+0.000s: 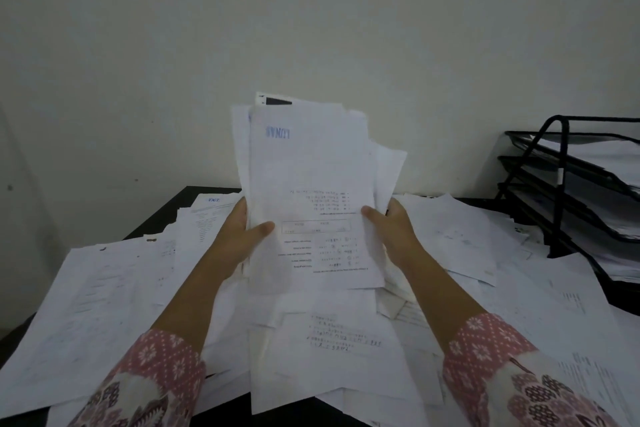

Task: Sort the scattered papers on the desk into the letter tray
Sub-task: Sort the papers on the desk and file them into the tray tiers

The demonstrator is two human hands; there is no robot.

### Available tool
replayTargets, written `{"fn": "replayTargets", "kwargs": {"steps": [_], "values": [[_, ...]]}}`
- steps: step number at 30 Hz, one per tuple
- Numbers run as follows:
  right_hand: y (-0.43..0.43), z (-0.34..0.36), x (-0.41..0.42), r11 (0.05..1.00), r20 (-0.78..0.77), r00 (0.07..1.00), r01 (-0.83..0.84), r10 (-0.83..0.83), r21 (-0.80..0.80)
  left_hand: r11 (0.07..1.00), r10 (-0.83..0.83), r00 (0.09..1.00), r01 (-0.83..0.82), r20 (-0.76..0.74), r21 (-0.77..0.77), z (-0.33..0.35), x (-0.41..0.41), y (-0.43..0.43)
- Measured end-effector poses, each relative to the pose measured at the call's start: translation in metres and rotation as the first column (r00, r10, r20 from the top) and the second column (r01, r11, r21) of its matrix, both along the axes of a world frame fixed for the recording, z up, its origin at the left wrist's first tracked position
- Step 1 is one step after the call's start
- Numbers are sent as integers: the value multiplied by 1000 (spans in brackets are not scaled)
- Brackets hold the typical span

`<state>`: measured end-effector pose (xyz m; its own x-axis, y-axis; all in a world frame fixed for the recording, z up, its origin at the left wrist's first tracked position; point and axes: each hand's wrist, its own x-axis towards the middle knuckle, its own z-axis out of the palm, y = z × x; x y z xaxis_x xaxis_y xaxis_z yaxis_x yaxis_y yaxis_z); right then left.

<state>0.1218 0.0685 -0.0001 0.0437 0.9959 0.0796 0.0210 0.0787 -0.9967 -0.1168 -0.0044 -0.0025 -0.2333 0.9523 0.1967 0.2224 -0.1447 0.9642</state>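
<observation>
I hold a stack of white papers (311, 184) upright above the middle of the desk, its top sheet printed upside down with a blue stamp near the top. My left hand (242, 236) grips the stack's left edge, thumb on the front. My right hand (388, 229) grips the right edge the same way. Loose sheets (104, 305) cover the dark desk (194, 198) on all sides below. The black wire letter tray (568, 191) stands at the right, its tiers holding papers.
A plain pale wall rises right behind the desk. The desk's left edge runs diagonally at the lower left, with sheets hanging near it. More printed sheets (554, 305) lie between my right arm and the tray.
</observation>
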Motion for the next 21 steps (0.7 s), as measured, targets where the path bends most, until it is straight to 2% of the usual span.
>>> {"fn": "replayTargets", "kwargs": {"steps": [4,9,16,21], "values": [[-4,37,9,977,-32,999,21,-15,214,998,-5,998,1,69,58,24,9,9],[-13,74,18,936,-66,998,32,-10,350,981,82,991,-98,102,166,53,24,20],[-23,88,20,914,60,998,-16,-9,406,950,90,974,-146,208,274,68,57,20],[-24,85,26,915,95,995,-5,-37,403,946,120,979,-162,162,279,70,68,19]]}}
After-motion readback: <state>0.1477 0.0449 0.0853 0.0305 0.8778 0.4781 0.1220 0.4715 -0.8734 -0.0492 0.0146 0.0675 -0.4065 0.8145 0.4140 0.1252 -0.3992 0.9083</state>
